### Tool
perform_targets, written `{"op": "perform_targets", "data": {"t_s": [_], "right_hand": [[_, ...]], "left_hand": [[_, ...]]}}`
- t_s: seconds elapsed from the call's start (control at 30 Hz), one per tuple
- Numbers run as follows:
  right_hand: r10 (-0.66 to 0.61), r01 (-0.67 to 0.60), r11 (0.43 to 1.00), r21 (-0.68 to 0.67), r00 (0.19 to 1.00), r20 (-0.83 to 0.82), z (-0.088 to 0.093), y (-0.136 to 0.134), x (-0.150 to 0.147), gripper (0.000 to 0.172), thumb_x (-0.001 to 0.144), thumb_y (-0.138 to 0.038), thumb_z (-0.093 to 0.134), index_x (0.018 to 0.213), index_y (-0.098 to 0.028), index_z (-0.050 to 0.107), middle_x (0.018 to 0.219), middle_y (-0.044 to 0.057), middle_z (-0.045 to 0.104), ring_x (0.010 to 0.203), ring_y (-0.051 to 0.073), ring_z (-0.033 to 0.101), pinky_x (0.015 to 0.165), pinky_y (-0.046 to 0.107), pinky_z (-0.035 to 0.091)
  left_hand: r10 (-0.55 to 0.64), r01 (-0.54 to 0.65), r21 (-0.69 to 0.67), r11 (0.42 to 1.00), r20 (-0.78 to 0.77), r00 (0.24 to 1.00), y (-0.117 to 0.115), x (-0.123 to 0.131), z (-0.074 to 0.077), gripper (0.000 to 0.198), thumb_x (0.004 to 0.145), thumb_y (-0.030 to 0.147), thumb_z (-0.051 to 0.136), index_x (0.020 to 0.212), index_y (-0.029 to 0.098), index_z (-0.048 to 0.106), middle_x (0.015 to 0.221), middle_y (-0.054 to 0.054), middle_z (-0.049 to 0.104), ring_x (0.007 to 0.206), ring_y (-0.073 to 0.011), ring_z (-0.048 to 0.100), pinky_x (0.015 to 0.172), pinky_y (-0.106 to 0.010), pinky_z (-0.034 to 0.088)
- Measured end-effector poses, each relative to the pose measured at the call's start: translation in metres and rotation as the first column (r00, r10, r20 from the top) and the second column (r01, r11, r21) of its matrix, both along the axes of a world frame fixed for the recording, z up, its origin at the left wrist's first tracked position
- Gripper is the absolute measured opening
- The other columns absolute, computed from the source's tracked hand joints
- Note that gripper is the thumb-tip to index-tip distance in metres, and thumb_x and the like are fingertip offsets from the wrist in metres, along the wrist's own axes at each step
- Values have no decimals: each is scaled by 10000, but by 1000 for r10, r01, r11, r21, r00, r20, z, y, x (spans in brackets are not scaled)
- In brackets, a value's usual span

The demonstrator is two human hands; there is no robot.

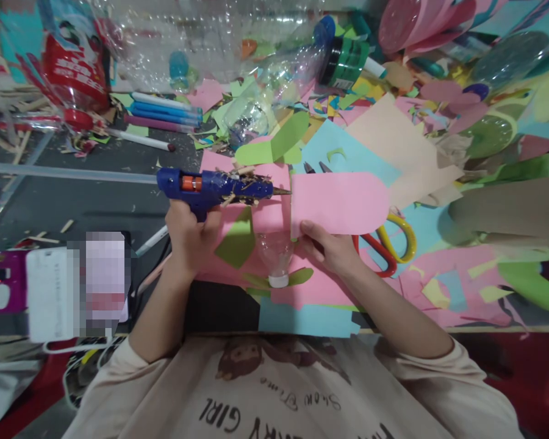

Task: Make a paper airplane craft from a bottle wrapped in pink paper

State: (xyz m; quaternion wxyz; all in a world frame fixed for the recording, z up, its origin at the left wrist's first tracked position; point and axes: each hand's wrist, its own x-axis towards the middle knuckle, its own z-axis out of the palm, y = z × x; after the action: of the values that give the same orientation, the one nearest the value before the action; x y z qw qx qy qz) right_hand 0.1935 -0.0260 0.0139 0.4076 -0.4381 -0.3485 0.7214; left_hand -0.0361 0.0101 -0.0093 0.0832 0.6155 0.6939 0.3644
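Note:
My left hand [190, 235] is wrapped round the handle of a blue hot glue gun [210, 188], which has wood shavings stuck along its barrel and a long glue stick [73, 173] in its back end. Between thumb and fingers, my right hand [327, 245] pinches a pink paper piece [341, 201] with one rounded end. The gun's metal nozzle points right, at the straight left edge of that piece; whether they touch I cannot tell. Below them lies a clear plastic bottle [275, 253] with a white cap, green paper leaves [235, 238] beside it.
Scissors with red and yellow handles [396, 241] lie partly under the pink piece. Markers [165, 113], paper scraps and clear bottles crowd the back. A red-labelled bottle [75, 67] stands at the back left. A phone [105, 274] and a white power bank [50, 296] are at the left edge.

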Motion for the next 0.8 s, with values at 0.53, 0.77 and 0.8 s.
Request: {"op": "perform_targets", "data": {"t_s": [0.53, 0.77, 0.8], "right_hand": [[28, -29, 999, -30, 999, -16, -1, -2, 0, 646, 814, -590, 662, 372, -237, 351, 315, -91, 261, 317, 57, 259, 407, 267, 304], [57, -57, 998, -7, 998, -36, -3, -3, 1, 652, 859, -569, 623, 381, -241, 324, 317, -95, 256, 313, 56, 249, 400, 269, 284], [55, -55, 998, -6, 998, -37, -3, -4, 1, 651, 860, -566, 625, 384, -240, 323, 318, -97, 253, 312, 55, 246, 399, 269, 282]], "left_hand": [[-10, 8, 27, 1000, 81, 997, 3, 0, 0, 328, 622, 410, 561, 883, 223, 492, 802, -55, 555, 889, -278, 621, 871, -447, 471], [13, -11, -16, 1000, 124, 992, 2, 2, 5, 302, 624, 347, 599, 884, 228, 502, 778, -49, 590, 867, -269, 628, 825, -393, 487], [12, -7, -30, 1000, 137, 990, 2, 2, 5, 297, 635, 343, 601, 887, 231, 490, 788, -56, 589, 893, -277, 628, 821, -386, 487]]}}
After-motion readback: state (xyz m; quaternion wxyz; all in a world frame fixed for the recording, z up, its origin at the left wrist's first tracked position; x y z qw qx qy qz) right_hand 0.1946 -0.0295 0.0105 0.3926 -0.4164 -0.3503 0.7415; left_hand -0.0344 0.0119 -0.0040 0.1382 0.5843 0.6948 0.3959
